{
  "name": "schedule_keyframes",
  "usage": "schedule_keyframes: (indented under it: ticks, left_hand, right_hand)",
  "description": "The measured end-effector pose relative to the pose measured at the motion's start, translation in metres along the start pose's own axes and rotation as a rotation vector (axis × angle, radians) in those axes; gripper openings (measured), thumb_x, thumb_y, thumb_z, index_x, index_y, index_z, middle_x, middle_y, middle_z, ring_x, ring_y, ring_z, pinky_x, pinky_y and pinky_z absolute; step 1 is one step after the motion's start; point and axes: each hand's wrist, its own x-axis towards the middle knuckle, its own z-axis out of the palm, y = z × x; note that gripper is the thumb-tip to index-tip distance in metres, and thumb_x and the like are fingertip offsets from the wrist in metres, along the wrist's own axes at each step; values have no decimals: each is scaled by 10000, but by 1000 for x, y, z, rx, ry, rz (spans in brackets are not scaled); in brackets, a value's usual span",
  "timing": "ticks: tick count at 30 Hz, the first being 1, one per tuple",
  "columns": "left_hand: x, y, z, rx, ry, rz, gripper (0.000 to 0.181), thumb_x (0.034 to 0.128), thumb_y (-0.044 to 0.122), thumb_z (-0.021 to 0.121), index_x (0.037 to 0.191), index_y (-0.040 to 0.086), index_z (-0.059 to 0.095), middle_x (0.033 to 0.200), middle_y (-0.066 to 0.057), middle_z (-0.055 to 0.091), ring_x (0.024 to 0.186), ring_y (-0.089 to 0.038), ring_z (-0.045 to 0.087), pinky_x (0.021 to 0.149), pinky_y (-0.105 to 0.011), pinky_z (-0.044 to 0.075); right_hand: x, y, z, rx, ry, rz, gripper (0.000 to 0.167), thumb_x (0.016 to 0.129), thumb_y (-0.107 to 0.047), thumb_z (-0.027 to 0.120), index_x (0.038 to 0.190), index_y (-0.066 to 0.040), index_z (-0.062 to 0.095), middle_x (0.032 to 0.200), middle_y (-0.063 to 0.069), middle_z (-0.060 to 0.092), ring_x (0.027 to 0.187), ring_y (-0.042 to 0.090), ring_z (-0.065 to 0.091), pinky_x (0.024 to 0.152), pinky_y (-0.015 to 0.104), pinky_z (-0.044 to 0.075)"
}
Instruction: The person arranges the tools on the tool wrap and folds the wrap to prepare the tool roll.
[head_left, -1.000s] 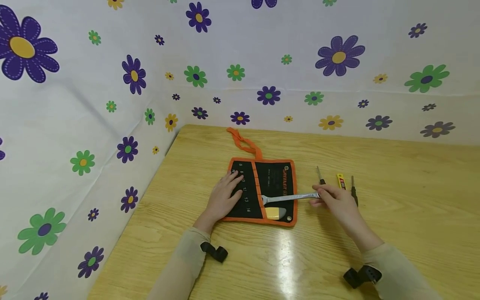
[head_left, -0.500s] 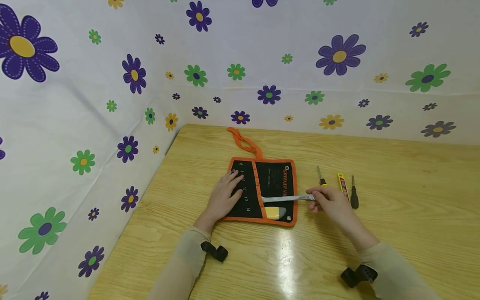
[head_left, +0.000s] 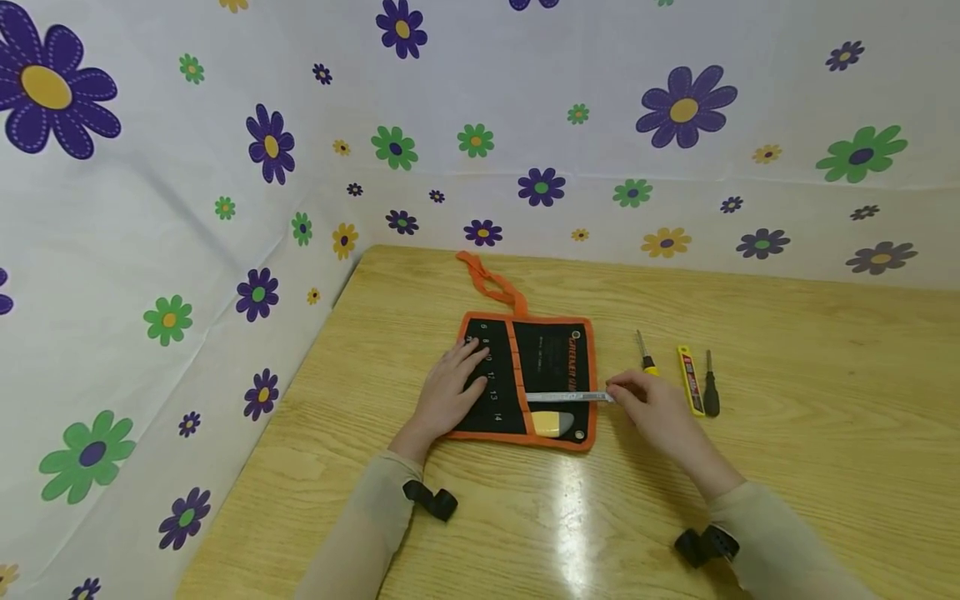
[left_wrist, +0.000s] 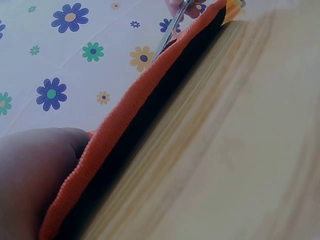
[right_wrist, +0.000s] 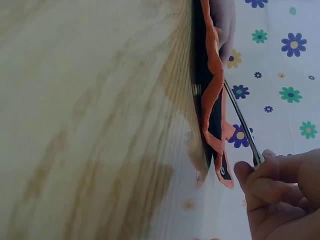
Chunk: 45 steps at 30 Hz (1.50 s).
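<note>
The right hand (head_left: 658, 415) pinches a slim silver metal wrench (head_left: 566, 397), partly inside the black orange-edged fabric pouch (head_left: 543, 358); on this pouch rests the left hand (head_left: 447, 392), fingers relaxed.

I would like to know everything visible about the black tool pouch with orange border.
The pouch looks like black fabric edged in orange, with an orange strap at its far side. White numbers mark its pocket panel; metal eyelets sit near its two right corners. It lies on the wooden table, beneath the left hand. A silver wrench and a yellow-gray item stick out of its pockets.
</note>
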Motion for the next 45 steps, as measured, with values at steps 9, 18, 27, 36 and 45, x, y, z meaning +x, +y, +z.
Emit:
schedule_keyframes:
  ticks: [9,18,27,36,45]
  left_hand:
    - [3,0,0,17,-18,-11,488,988,274,489,1455,146,426,1538,-47,295,1441,-211,149,1149,-418,135]
    - [3,-1,0,11,-14,-6,484,992,273,482,1455,142,425,1537,-54,295,1440,-219,153,1146,-432,144]
    - [2,-1,0,16,-16,-13,481,993,274,482,1452,139,431,1535,-52,301,1440,-209,154,1146,-431,145]
    - [0,0,0,6,-3,-3,467,994,256,480,1440,120,448,1524,-68,323,1432,-228,185,1143,-435,156]
    - [0,1,0,8,3,-14,462,996,258,480,1438,129,453,1522,-57,329,1431,-220,189,1144,-424,159]
  right_hand:
    - [0,-6,-3,6,66,-69,267,906,-93,656,1107,74,600,829,144,694,571,139,627,497,246,513]
    - [-1,-1,0,-86,1,-236,271,875,82,617,1143,43,620,809,81,685,636,102,615,519,213,497]
    - [-3,-1,6,-118,-74,-248,403,868,98,614,1262,52,543,990,156,681,751,154,653,588,242,516]
    - [0,-6,10,-112,-61,-238,277,865,121,600,1138,77,584,973,178,677,787,201,678,640,274,548]
    - [7,-10,15,-157,-61,-306,204,840,41,683,1043,46,667,926,109,673,769,170,637,632,292,529]
